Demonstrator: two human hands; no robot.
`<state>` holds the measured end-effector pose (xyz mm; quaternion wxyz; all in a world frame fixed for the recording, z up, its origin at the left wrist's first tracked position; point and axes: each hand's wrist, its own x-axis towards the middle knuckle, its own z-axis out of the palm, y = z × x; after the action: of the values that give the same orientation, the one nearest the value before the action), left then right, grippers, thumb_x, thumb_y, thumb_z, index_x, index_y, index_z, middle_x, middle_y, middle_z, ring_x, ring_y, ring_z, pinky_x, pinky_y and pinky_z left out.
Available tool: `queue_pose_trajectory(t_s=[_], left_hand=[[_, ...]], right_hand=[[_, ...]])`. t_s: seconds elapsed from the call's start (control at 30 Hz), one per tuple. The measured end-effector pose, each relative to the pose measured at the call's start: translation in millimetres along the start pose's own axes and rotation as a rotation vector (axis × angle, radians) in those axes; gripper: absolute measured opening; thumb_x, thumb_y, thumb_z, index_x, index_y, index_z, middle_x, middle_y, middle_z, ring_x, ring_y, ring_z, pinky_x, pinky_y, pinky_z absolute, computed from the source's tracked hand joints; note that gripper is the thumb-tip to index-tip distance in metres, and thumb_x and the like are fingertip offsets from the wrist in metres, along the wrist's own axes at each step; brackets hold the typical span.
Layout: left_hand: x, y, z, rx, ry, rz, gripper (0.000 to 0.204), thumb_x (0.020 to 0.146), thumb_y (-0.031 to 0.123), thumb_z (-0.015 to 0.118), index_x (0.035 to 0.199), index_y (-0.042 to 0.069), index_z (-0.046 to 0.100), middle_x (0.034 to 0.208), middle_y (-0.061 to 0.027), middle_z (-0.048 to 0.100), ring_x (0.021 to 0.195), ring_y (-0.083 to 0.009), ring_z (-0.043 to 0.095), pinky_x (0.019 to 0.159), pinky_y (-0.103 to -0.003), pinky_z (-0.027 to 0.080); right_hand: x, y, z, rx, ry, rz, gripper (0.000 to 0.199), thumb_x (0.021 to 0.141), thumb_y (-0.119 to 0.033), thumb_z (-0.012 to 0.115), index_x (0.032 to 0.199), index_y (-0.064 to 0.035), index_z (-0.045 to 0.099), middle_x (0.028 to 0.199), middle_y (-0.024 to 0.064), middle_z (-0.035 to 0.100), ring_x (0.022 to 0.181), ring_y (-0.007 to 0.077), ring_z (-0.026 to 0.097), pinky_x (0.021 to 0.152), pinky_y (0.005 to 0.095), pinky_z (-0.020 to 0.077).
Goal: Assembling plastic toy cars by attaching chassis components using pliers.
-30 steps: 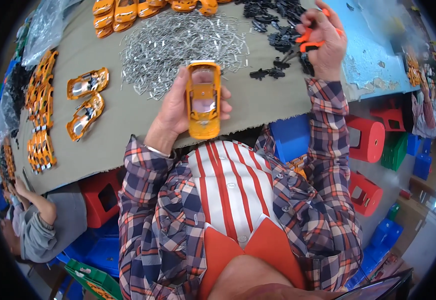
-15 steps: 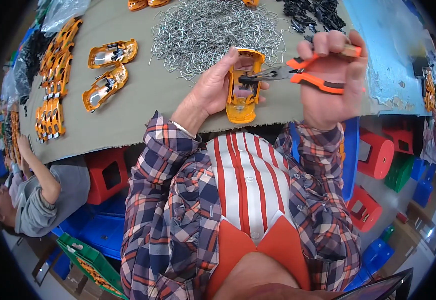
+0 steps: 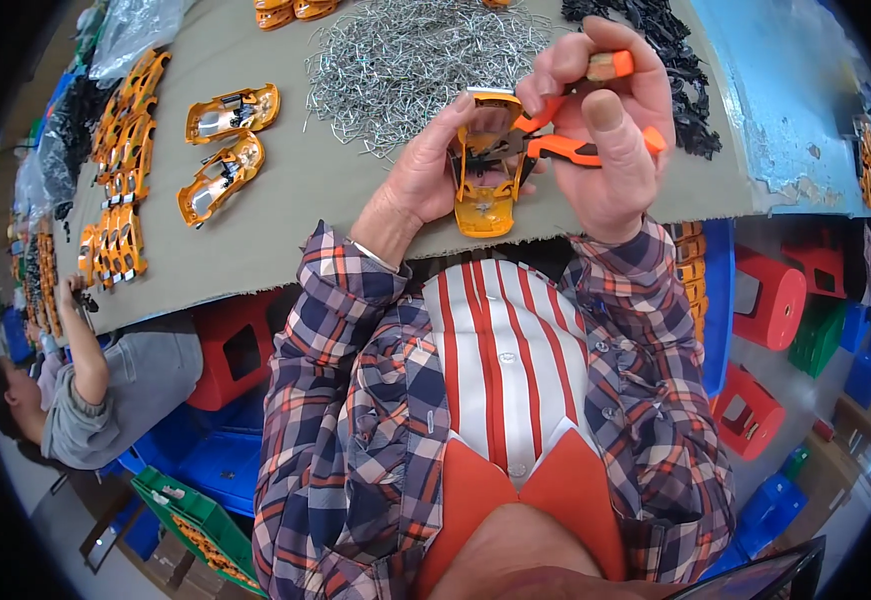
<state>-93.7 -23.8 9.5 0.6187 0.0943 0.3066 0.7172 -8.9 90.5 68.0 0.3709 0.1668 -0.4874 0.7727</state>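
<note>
My left hand [image 3: 426, 180] grips an orange toy car body [image 3: 484, 165], turned so its hollow underside faces me. My right hand [image 3: 611, 130] is closed around orange-handled pliers [image 3: 576, 140], whose dark jaws reach into the car's underside. Both hands hover over the near edge of the brown-covered table [image 3: 296, 210]. Just behind the hands lies a large heap of small silver metal wires [image 3: 416, 50].
A pile of black plastic parts [image 3: 671, 60] lies at the right rear. Two orange car bodies [image 3: 226, 140] lie at the left, rows more [image 3: 121, 170] along the far left edge. A person in grey [image 3: 106, 385] sits at the left. Red stools [image 3: 781, 295] and blue crates stand below.
The right hand brought the pliers from the far pile of black parts to the car. The left hand turned the car from roof-up to underside-up and raised it nearer.
</note>
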Motion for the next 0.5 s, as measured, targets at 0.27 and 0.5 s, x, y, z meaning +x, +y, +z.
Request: queue_pose_trajectory(t_s=[0.27, 0.5], left_hand=[[-0.4, -2.1, -0.6, 0.025, -0.027, 0.047, 0.057, 0.089, 0.051, 0.040, 0.124, 0.005, 0.040, 0.114, -0.0175, 0.052, 0.097, -0.0344, 0.058, 0.080, -0.050, 0.051], [-0.6, -4.2, -5.3, 0.082, 0.031, 0.110, 0.057, 0.089, 0.050, 0.040, 0.124, 0.005, 0.041, 0.114, -0.0176, 0.052, 0.097, -0.0349, 0.058, 0.081, -0.050, 0.051]], right_hand=[[2.6, -6.4, 5.3, 0.001, 0.155, 0.119, 0.047, 0.082, -0.018, 0.066, 0.118, 0.0006, 0.042, 0.091, 0.0070, 0.051, 0.080, 0.0120, 0.050, 0.067, 0.0235, 0.0440], [6.1, -7.4, 15.0, -0.132, 0.174, 0.210, 0.039, 0.085, -0.016, 0.061, 0.115, 0.0013, 0.043, 0.089, 0.0064, 0.051, 0.077, 0.0114, 0.050, 0.066, 0.0217, 0.0433]])
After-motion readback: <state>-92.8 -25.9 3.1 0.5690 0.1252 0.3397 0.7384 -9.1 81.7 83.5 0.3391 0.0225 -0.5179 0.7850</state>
